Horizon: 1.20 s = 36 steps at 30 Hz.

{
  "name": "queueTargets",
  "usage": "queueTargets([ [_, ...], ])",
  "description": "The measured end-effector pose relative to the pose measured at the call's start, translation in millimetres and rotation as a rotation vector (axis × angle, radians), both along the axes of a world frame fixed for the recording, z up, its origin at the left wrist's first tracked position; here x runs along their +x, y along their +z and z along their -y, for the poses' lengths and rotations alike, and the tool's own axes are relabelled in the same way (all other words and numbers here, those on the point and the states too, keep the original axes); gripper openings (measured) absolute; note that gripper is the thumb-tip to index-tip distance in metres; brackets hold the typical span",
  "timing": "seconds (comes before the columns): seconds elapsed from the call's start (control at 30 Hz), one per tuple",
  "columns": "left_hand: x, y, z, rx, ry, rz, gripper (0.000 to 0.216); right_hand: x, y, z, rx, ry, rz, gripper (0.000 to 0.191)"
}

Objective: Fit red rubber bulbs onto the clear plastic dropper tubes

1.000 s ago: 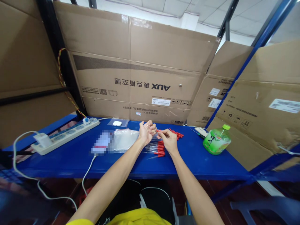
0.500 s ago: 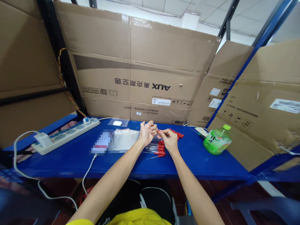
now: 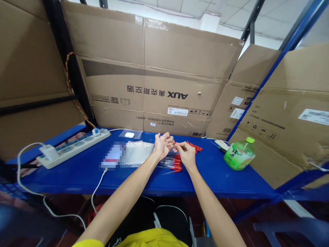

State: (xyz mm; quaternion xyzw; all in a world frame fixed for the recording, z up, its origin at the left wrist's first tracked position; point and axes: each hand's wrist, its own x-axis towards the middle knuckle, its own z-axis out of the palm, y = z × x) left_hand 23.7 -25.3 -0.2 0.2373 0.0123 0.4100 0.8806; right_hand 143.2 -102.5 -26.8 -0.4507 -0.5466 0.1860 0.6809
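My left hand [image 3: 162, 146] is closed, palm partly up, above the table at the back middle. Beside it, my right hand [image 3: 186, 153] pinches the red end of a thin red-ended piece [image 3: 174, 143] between thumb and fingertips. The left fingers curl around the other end of that piece, though its shaft is mostly hidden. Below the hands lies a row of similar pieces with red ends [image 3: 177, 164] and thin, clear-looking shafts pointing left. Behind my right hand is a second pile of red-ended pieces [image 3: 196, 147]. Clear plastic bags [image 3: 138, 153] lie left of my left forearm.
A blue table [image 3: 205, 178] carries a phone with blurred screen [image 3: 113, 156], a white power strip [image 3: 74, 147] and a white earphone case [image 3: 129, 135]. On the right stand a green drink bottle [image 3: 239, 154] and a white-handled tool [image 3: 221, 144]. Cardboard [image 3: 154, 75] walls the back.
The whole view has shifted very slightly to the right. Both hands keep nearly the same pose, meeting at the red-ended piece.
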Motion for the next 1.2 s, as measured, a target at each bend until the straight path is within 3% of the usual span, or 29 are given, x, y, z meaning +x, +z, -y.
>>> queueTargets([
  [0.2,-1.0,-5.3,-3.2,0.041,0.044,0.017,0.042,1.6,-3.9,-5.2,0.041,-0.002,0.008,0.021],
  [0.37,-1.7,-3.5,-3.9,0.028,0.079,-0.043,0.047,5.8,-5.7,-5.9,0.057,-0.09,0.078,0.02],
  [0.57,-4.6,-1.1,-6.7,0.08,0.139,-0.071,0.052,7.2,-5.5,-6.4,-0.003,0.015,0.014,0.022],
  [0.73,-5.9,-0.5,-8.3,0.082,0.149,-0.137,0.053,9.7,-7.3,-9.4,-0.019,0.012,-0.028,0.027],
  [0.87,-6.4,0.0,-8.3,0.025,0.123,-0.081,0.05,10.1,-9.5,-10.4,-0.044,0.031,-0.068,0.034],
  [1.2,-6.5,0.1,-7.4,-0.021,0.078,0.045,0.044,4.0,-6.0,-7.4,-0.046,0.065,-0.106,0.024],
])
